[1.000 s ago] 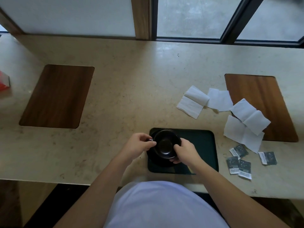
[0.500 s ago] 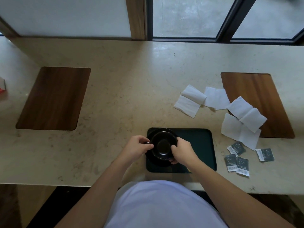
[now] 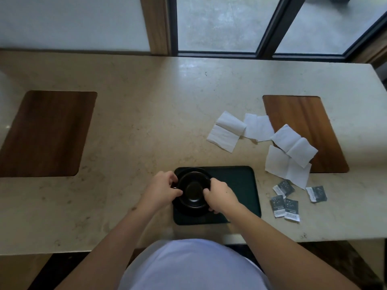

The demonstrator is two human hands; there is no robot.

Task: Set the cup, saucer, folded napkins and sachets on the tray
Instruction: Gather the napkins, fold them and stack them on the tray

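Gripping the black cup (image 3: 193,190) from both sides, the left hand (image 3: 162,190) and right hand (image 3: 219,195) are closing on its rim. It is sitting on the saucer (image 3: 184,210), on the tray (image 3: 238,185). It is probably hard, smooth and breakable, so hold the rim firmly.

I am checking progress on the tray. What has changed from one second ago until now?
Almost nothing. Both hands, left and right, keep their grip on the black cup, which stays on its saucer at the tray's left end. The napkins and sachets lie untouched on the counter.
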